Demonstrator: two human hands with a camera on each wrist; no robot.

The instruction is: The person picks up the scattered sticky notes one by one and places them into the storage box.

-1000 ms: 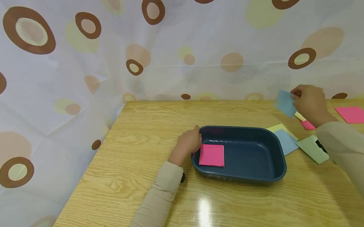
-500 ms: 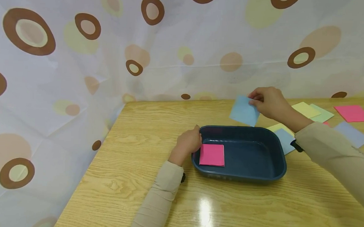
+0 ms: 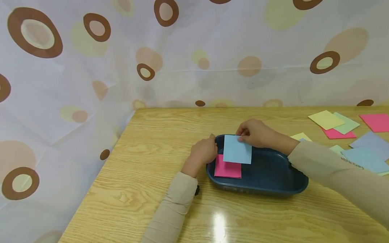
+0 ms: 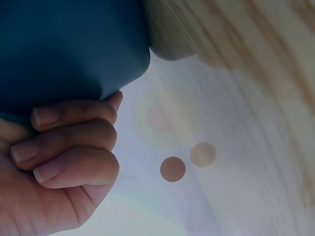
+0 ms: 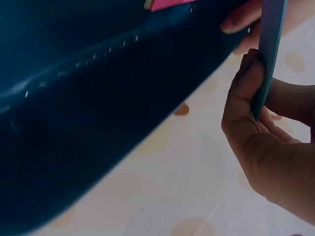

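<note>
A dark blue rectangular basin (image 3: 273,172) stands on the wooden table, with a bright pink paper square (image 3: 228,170) lying at its left end. My left hand (image 3: 204,151) grips the basin's left rim near the back corner; in the left wrist view the curled fingers (image 4: 74,128) press against its outer wall. Over the basin's back left part, my right hand (image 3: 257,133) pinches a light blue paper square (image 3: 237,150) by its upper right corner. This square overlaps the pink one in the head view. Seen edge-on in the right wrist view, it sits between thumb and fingers.
Loose paper squares lie on the table's right: yellow (image 3: 326,119), pale green (image 3: 350,125), pink (image 3: 381,123), lavender (image 3: 377,143) and light blue (image 3: 365,159), some overlapping. Another yellow square (image 3: 300,136) is partly behind my right arm. A patterned curtain (image 3: 185,34) hangs behind the table.
My right hand has carried the light blue square leftward and down, from the papers on the right to above the basin. The left hand has kept its grip on the rim.
</note>
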